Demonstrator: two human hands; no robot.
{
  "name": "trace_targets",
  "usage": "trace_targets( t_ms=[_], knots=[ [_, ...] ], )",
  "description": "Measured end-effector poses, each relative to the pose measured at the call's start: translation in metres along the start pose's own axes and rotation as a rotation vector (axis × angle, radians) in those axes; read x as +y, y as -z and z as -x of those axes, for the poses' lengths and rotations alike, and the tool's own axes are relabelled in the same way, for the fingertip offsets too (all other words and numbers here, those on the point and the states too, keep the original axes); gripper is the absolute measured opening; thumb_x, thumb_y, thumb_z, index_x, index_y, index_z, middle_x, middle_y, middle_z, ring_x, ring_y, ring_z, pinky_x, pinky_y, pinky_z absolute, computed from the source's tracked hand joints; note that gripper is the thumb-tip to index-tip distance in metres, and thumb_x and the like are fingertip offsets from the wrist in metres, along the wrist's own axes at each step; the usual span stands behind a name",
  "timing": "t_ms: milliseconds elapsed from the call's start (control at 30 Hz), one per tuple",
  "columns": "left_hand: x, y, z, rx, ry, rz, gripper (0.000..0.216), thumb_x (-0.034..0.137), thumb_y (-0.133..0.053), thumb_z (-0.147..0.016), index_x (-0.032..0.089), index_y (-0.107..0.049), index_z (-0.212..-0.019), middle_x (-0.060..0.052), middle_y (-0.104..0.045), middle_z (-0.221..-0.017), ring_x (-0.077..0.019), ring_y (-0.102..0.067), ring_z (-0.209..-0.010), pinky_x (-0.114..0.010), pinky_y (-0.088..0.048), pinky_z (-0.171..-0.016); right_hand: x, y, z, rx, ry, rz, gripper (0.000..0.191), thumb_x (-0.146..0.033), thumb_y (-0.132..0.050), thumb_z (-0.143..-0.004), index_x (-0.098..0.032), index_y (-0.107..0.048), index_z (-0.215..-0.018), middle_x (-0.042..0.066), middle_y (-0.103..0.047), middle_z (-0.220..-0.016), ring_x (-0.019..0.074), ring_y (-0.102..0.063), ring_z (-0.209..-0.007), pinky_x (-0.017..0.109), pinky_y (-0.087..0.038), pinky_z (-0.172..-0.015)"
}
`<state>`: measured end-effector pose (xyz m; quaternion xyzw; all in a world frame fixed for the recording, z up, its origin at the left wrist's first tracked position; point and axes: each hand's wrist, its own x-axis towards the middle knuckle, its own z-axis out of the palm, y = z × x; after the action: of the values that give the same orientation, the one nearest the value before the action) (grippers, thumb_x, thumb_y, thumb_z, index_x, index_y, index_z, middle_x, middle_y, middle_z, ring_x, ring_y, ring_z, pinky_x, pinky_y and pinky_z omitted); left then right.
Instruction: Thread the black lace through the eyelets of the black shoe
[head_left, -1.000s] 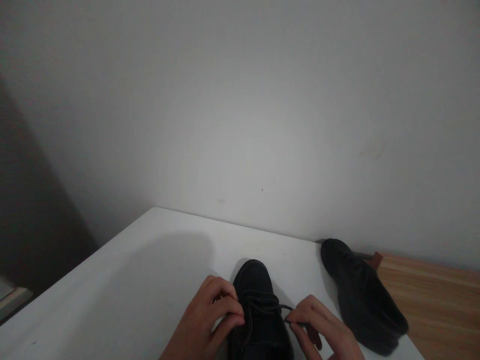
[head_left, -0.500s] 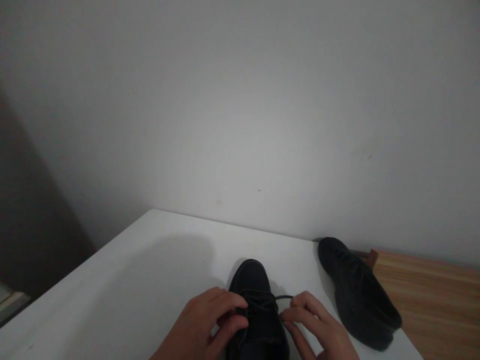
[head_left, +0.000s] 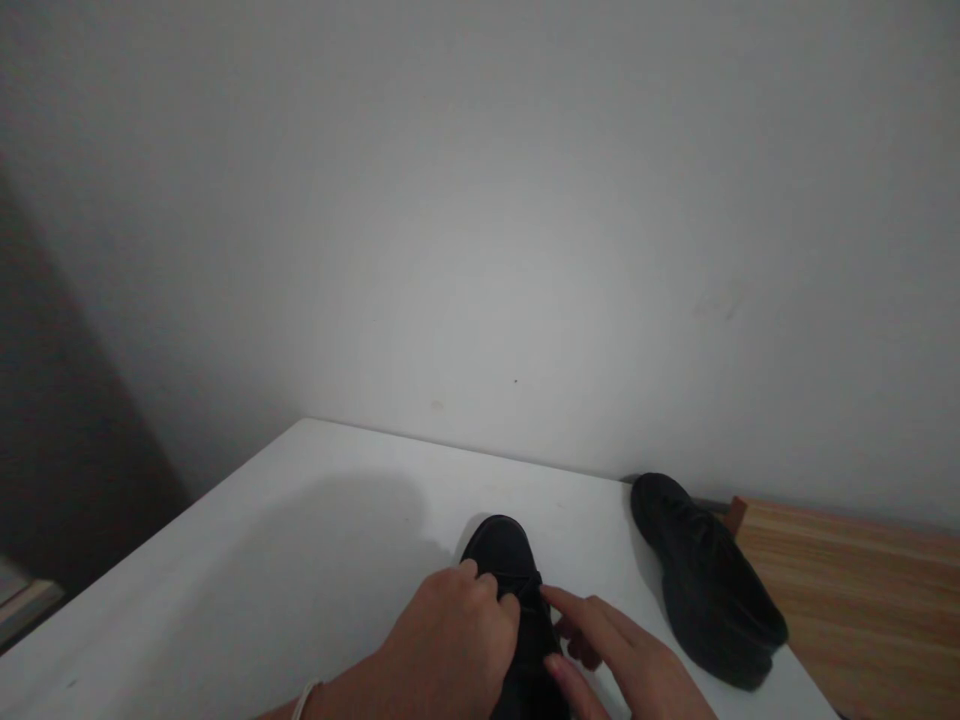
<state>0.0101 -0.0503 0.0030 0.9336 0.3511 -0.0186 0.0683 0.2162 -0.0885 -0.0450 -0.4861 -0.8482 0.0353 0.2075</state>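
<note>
One blk, rnd-toed shoe [head_left: 532, 645]

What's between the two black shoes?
Head view: the right hand, at the nearer shoe, then white tabletop up to the farther shoe.

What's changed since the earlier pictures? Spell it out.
The left hand moved right, over the shoe and its laces, hiding anything it holds. The right hand shifted slightly left; its thumb and forefinger are apart, and the lace end drawn out there no longer shows, so it seems let go. Both that shoe and the other shoe stayed on the table.
</note>
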Motion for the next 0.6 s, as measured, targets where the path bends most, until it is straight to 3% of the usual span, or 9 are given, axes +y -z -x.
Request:
trace_targets(
  t_ms=[100,200,367,467,600],
  knots=[
    [0.000,-0.005,-0.003,0.061,0.006,-0.020,0.019,0.012,-0.054,-0.087,0.008,-0.069,-0.098,-0.016,-0.073,-0.092,-0.0325,-0.068,-0.086,-0.046,-0.058,-0.074,-0.010,0.004,-0.011,-0.048,0.046,0.198,0.036,-0.009,-0.058,-0.081,-0.025,-0.061,-0.113,0.003,-0.068,-0.093,0.0186,-0.070,-0.077,0.026,-0.056,-0.065],
    [0.000,-0.010,-0.003,0.129,0.019,-0.035,0.015,0.011,-0.055,-0.086,0.010,-0.069,-0.091,-0.015,-0.072,-0.087,-0.0324,-0.067,-0.082,-0.046,-0.057,-0.072,-0.018,0.004,-0.023,-0.059,0.109,0.393,0.031,0.001,-0.055,-0.066,-0.023,-0.064,-0.084,0.003,-0.065,-0.077,0.0200,-0.063,-0.062,0.029,-0.044,-0.051],
    [-0.001,-0.013,0.002,0.335,0.047,0.033,0.012,0.010,-0.055,-0.080,0.016,-0.064,-0.079,-0.012,-0.067,-0.090,-0.0314,-0.062,-0.085,-0.048,-0.054,-0.074,-0.030,0.004,-0.038,-0.045,0.172,0.542,0.030,0.002,-0.057,-0.065,-0.023,-0.067,-0.079,0.006,-0.067,-0.074,0.0232,-0.062,-0.064,0.032,-0.040,-0.052],
    [-0.005,-0.006,0.009,0.481,0.001,0.206,0.012,0.011,-0.048,-0.085,0.018,-0.058,-0.084,-0.008,-0.063,-0.092,-0.0247,-0.059,-0.082,-0.039,-0.051,-0.073,-0.038,0.012,-0.045,0.023,0.124,0.434,0.026,-0.001,-0.058,-0.071,-0.022,-0.066,-0.084,0.008,-0.068,-0.086,0.0240,-0.065,-0.071,0.031,-0.043,-0.055],
    [-0.012,0.018,0.022,0.703,-0.085,0.648,0.018,0.020,-0.036,-0.099,0.020,-0.052,-0.092,-0.001,-0.062,-0.086,-0.0146,-0.059,-0.076,-0.026,-0.046,-0.069,-0.048,0.037,-0.050,0.167,0.034,-0.077,0.015,-0.014,-0.044,-0.095,-0.022,-0.055,-0.091,0.001,-0.063,-0.079,0.0135,-0.062,-0.063,0.023,-0.046,-0.054]
  ],
)
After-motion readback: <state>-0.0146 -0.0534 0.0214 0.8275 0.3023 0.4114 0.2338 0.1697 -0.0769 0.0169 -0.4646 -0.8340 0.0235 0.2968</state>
